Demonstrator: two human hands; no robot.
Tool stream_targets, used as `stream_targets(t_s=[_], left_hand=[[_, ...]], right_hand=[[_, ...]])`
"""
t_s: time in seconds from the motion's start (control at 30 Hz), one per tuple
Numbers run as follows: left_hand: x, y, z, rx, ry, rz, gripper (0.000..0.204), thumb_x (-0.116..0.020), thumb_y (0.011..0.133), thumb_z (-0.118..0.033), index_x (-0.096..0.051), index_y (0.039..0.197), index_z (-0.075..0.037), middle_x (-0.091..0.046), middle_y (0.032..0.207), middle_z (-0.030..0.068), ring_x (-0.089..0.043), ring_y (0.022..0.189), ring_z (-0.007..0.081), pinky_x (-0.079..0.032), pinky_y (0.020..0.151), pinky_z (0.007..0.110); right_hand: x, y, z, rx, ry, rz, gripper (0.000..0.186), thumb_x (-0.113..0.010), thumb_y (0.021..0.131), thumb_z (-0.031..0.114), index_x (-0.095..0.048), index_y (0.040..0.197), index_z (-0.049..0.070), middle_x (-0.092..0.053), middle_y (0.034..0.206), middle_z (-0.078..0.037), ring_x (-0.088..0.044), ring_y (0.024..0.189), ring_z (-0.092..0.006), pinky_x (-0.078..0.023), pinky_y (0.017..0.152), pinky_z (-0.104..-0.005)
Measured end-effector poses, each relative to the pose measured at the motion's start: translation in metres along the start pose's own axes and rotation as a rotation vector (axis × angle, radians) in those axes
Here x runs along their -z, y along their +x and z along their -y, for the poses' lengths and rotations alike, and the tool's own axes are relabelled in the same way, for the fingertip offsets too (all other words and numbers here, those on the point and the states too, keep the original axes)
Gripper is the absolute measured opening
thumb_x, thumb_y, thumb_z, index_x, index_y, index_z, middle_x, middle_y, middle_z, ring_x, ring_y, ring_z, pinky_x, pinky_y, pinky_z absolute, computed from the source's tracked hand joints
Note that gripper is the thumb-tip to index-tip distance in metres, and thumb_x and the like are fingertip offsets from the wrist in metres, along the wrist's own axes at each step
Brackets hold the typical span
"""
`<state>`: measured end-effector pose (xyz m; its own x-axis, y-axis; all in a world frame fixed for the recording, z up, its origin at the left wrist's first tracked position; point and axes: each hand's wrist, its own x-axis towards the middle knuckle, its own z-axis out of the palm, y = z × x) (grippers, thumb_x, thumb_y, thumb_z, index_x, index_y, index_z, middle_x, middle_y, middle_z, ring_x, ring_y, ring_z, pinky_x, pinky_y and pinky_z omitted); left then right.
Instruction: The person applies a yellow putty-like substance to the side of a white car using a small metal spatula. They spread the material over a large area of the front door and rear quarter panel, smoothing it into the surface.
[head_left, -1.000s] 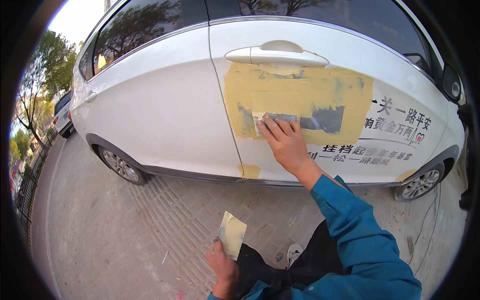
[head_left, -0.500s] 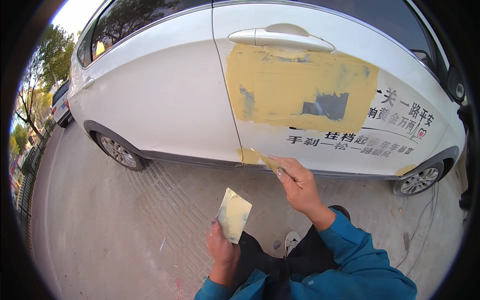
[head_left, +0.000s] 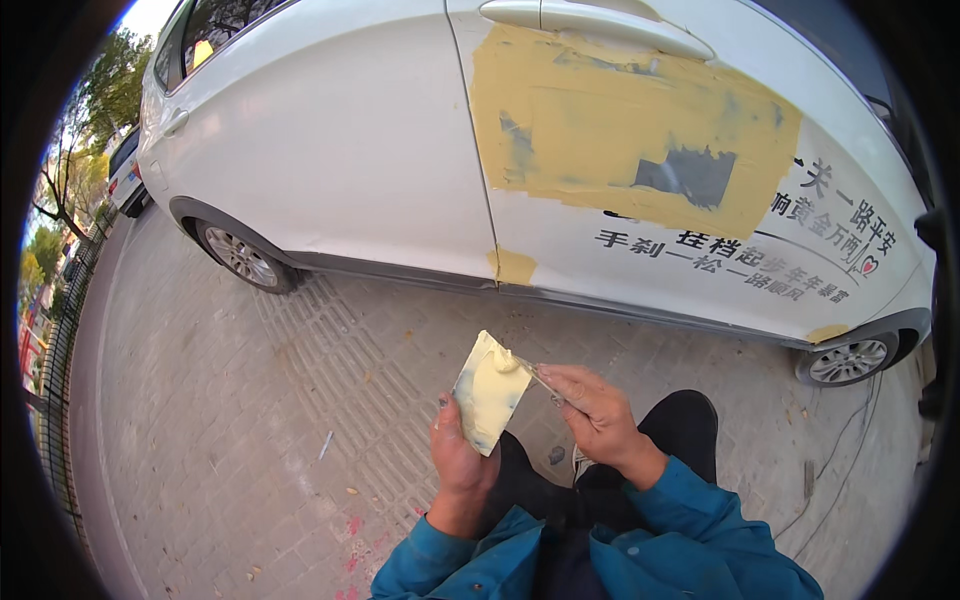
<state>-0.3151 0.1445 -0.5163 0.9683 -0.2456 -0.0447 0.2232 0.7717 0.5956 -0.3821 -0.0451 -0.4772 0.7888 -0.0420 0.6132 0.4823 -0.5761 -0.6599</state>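
Observation:
My left hand grips a flat rectangular putty board by its lower left edge, in front of my body. Pale yellow putty covers much of the board, with a thicker lump near its top. A thin putty spreader is pinched in my right hand, its tip meeting the lump at the board's right edge. Beyond, a wide yellow putty patch covers the white car door under the handle. Within it a dark grey area shows through.
Smaller putty patches mark the lower door edge and the spot by the front wheel. Black lettering runs across the door. Cables lie on the paving at right. A fence and another car stand at left.
My right hand has brought the spreader down from in front of the door to the board, where putty is now heaped. The view has tilted down, and the board has risen slightly.

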Motion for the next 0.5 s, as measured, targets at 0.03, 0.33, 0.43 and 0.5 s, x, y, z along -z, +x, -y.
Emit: stream_targets(t_s=[0.03,0.33,0.43,0.5], left_hand=[[0.003,0.001,0.000,-0.007,0.004,0.006,0.053,-0.042,0.117,-0.042,-0.061,0.136,0.004,-0.073,0.124,0.0163,-0.074,0.108,0.0265,-0.060,0.093,0.040],[0.002,-0.007,0.011,-0.420,0.761,0.144,0.055,-0.051,0.116,-0.043,-0.071,0.111,0.007,-0.071,0.105,0.0092,-0.064,0.098,0.0163,-0.049,0.085,0.029],[0.001,-0.005,0.007,-0.430,0.847,0.178,0.058,-0.049,0.116,-0.046,-0.070,0.108,0.007,-0.069,0.100,0.0080,-0.061,0.093,0.0152,-0.047,0.080,0.029],[0.004,-0.003,0.008,-0.424,0.824,0.143,0.059,-0.047,0.116,-0.047,-0.069,0.108,0.007,-0.068,0.099,0.0077,-0.060,0.091,0.0147,-0.046,0.078,0.029]], right_hand=[[0.011,0.003,-0.004,0.027,-0.082,0.040,0.043,-0.065,0.091,-0.010,-0.073,0.131,0.000,-0.073,0.131,-0.019,-0.071,0.119,-0.0348,-0.056,0.103,-0.0396],[0.007,0.006,0.014,0.130,-0.141,-0.080,0.047,-0.069,0.085,-0.009,-0.074,0.129,0.004,-0.073,0.130,-0.013,-0.068,0.120,-0.0367,-0.055,0.104,-0.0442],[0.008,-0.003,0.007,0.099,-0.084,0.050,0.047,-0.069,0.086,-0.007,-0.073,0.131,0.006,-0.072,0.131,-0.013,-0.067,0.121,-0.0354,-0.054,0.103,-0.0443],[0.017,-0.006,-0.002,0.087,-0.101,0.135,0.047,-0.069,0.087,-0.007,-0.072,0.132,0.006,-0.072,0.130,-0.013,-0.067,0.120,-0.0348,-0.054,0.101,-0.0445]])
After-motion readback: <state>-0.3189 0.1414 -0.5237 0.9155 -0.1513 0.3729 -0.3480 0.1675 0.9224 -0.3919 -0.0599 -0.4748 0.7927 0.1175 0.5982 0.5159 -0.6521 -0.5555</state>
